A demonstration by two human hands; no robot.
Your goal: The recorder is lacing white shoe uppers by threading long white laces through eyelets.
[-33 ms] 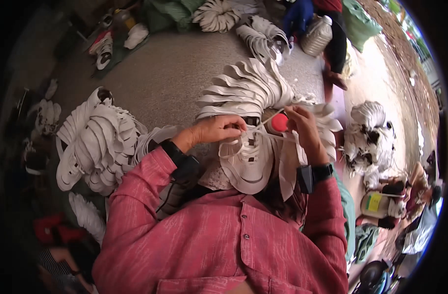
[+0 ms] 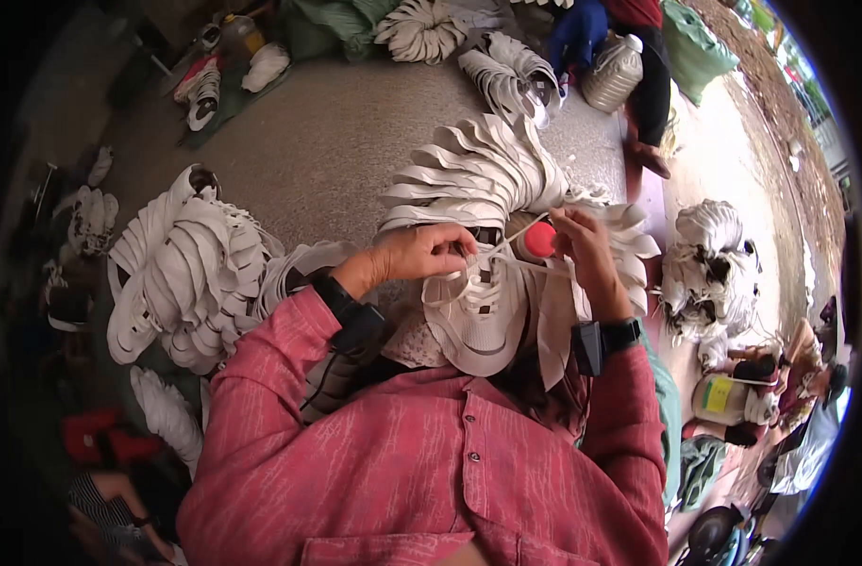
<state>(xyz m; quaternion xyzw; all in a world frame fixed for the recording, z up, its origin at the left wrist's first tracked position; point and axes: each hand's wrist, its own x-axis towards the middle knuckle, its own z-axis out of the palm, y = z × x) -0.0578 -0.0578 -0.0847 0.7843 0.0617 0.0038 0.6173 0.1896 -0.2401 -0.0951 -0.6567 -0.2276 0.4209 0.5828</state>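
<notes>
A white shoe upper (image 2: 478, 344) lies in my lap, its toe toward me and its eyelet rows facing up. A white shoelace (image 2: 500, 247) runs through it and stretches between my hands. My left hand (image 2: 417, 253) is closed in a pinch on the lace at the left of the eyelets. At the right, raised a little, my right hand (image 2: 585, 247) pinches the lace's other part with fingers closed. Just left of the right hand shows a round red cap or lid (image 2: 540, 240); what it belongs to is mostly hidden.
Beyond my hands fans a row of white shoe uppers (image 2: 478, 174). More piled uppers stand at left (image 2: 181, 274) and right (image 2: 709, 269). Farther off are a plastic jug (image 2: 613, 74), a green sack (image 2: 695, 47) and a person's dark-trousered leg (image 2: 650, 104).
</notes>
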